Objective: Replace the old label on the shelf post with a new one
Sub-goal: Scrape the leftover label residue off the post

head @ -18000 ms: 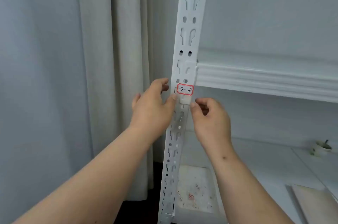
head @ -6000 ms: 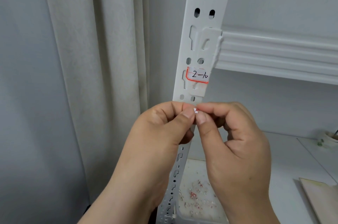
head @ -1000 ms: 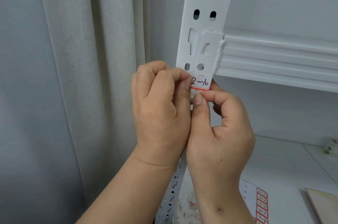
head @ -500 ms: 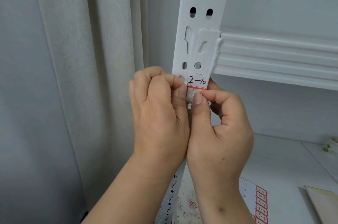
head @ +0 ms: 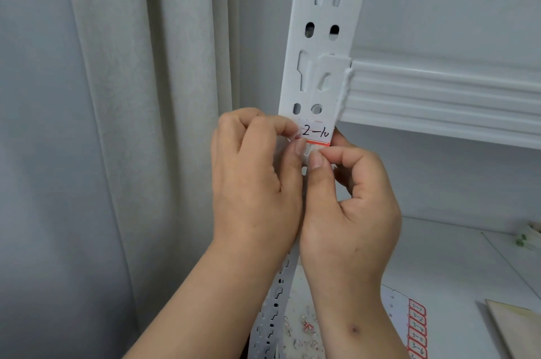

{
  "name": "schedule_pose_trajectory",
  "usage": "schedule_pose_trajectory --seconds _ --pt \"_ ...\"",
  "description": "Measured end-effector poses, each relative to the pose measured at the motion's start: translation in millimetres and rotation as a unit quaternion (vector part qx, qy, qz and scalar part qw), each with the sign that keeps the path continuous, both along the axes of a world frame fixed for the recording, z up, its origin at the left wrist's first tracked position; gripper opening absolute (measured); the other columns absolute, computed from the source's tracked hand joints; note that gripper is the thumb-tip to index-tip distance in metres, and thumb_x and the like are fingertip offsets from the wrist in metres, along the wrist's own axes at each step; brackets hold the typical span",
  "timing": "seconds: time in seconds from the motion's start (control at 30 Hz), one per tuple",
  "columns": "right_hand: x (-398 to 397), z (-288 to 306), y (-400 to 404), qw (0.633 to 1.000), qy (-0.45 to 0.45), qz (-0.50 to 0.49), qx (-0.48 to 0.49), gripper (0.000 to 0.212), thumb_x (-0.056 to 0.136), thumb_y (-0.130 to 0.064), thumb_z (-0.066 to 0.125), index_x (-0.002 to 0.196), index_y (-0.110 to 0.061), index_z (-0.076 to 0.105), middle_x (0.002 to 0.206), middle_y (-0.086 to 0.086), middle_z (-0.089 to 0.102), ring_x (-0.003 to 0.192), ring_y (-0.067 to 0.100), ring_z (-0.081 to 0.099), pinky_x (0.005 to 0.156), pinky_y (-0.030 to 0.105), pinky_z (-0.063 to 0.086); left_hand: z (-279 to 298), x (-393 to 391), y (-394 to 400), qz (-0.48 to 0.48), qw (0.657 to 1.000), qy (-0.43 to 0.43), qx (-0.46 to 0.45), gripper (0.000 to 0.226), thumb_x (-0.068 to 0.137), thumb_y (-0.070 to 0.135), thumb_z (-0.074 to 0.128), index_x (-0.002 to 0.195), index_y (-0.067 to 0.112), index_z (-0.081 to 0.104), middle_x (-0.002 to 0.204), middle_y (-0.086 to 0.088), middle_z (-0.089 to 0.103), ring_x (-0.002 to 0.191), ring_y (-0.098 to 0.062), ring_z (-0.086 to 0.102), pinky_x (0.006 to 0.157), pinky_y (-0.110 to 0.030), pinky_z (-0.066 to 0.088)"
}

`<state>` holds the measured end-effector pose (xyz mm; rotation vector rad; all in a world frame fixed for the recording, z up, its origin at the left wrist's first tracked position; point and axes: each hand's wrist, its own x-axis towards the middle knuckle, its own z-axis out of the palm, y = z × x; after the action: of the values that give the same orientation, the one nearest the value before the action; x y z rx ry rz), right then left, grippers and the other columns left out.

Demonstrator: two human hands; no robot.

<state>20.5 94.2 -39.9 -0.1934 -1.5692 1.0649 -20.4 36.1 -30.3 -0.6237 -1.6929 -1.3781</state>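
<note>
Curtain [head: 131,124] close left of post [head: 325,36]; left hand [head: 257,183] and right hand [head: 351,212] grips pinch label [head: 316,133] edges.

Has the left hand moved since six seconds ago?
Yes. The left hand has risen along the shelf post; it now pinches at the label.

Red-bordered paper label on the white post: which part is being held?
The red-bordered paper label: left hand pinches its left edge, right hand its bottom edge.
</note>
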Motion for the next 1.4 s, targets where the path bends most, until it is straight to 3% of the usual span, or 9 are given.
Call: schedule_pose_trajectory --seconds 0.17,0.33,0.43,0.53,0.7,0.83,1.0,1.17,1.4 --pt "2.5 1.5 1.0 1.0 -0.008 0.009 0.008 0.004 0.086 -0.022 0.062 0.085 -0.022 0.065 0.101 -0.024 0.065 0.099 0.006 0.066 0.081 0.031 0.054 0.4 3.3 -1.8 -0.005 1.0 -0.021 -0.01 0.004 0.086 0.013 0.062 0.085 0.017 0.063 0.095 0.021 0.039 0.094 -0.003 0.046 0.081 -0.016 0.041" --pt "8.6 -1.1 -0.2 1.0 -0.012 0.021 0.008 0.004 0.087 -0.027 0.059 0.088 -0.028 0.063 0.112 -0.021 0.065 0.106 0.01 0.063 0.087 0.033 0.052 -5.4 23.9 -7.7 -0.055 0.993 -0.101 -0.014 0.017 0.088 0.017 0.061 0.078 0.03 0.056 0.094 0.013 0.051 0.089 0.001 0.053 0.076 -0.004 0.039" --pt "15.7 -2.7 -2.8 1.0 -0.016 0.014 0.019 0.003 0.087 -0.03 0.059 0.087 -0.029 0.062 0.115 -0.019 0.059 0.108 0.011 0.06 0.086 0.02 0.047 -3.6 33.8 -13.4 -0.115 0.978 -0.175 0.02 0.023 0.093 0.012 0.061 0.076 0.027 0.06 0.092 0.006 0.057 0.081 0.005 0.057 0.069 -0.002 0.04" --pt "24.0 -1.4 -4.6 0.997 -0.029 0.063 0.019 0.006 0.086 -0.023 0.059 0.085 -0.027 0.061 0.104 -0.013 0.056 0.099 0.007 0.059 0.079 0.01 0.042 -1.3 35.0 -18.8 -0.196 0.944 -0.249 0.089 0.018 0.093 0.022 0.059 0.076 0.027 0.064 0.096 0.001 0.066 0.071 0.003 0.061 0.062 -0.005 0.045" --pt "31.1 0.8 -8.8 0.992 -0.045 0.113 0.019 0.009 0.087 -0.021 0.056 0.084 -0.028 0.061 0.092 -0.01 0.058 0.086 0.009 0.061 0.072 0.007 0.041 -2.5 34.8 -23.5 -0.245 0.915 -0.301 0.112 0.019 0.094 0.025 0.058 0.08 0.03 0.068 0.099 -0.001 0.072 0.083 -0.013 0.069 0.073 -0.025 0.052" --pt "30.5 -2.3 -10.1 0.992 -0.049 0.113 0.012 0.01 0.087 -0.021 0.056 0.085 -0.03 0.062 0.091 -0.01 0.061 0.086 0.007 0.062 0.072 0.006 0.042 -2.3 37.7 -25.8 -0.276 0.896 -0.327 0.12 0.021 0.095 0.025 0.056 0.08 0.025 0.07 0.091 0.001 0.074 0.077 -0.005 0.068 0.069 -0.022 0.052" --pt "31.4 -5.2 -13.1 0.995 -0.033 0.089 0.017 0.014 0.085 -0.02 0.062 0.085 -0.033 0.069 0.089 -0.012 0.063 0.089 0.002 0.064 0.072 0.005 0.043 -6.5 35.9 -30.8 -0.303 0.881 -0.338 0.135 0.016 0.078 0.037 0.068 0.085 0.023 0.072 0.092 0.0 0.076 0.089 -0.013 0.07 0.079 -0.026 0.051" --pt "30.7 -10.0 -14.6 0.996 -0.025 0.081 0.022 0.017 0.083 -0.018 0.064 0.088 -0.032 0.073 0.089 -0.011 0.064 0.089 0.003 0.065 0.072 0.004 0.044 -6.2 33.4 -34.1 -0.35 0.846 -0.36 0.178 0.013 0.07 0.029 0.078 0.077 0.018 0.075 0.083 -0.005 0.076 0.08 -0.014 0.07 0.071 -0.021 0.054" --pt "29.4 -16.6 -12.1 0.996 -0.017 0.044 0.072 0.021 0.085 -0.013 0.063 0.101 -0.02 0.074 0.096 -0.008 0.065 0.093 -0.006 0.062 0.077 0.001 0.04 -11.2 31.2 -33.0 -0.356 0.842 -0.371 0.165 0.017 0.075 0.03 0.067 0.078 0.015 0.074 0.088 -0.014 0.075 0.087 -0.028 0.069 0.091 -0.041 0.055"
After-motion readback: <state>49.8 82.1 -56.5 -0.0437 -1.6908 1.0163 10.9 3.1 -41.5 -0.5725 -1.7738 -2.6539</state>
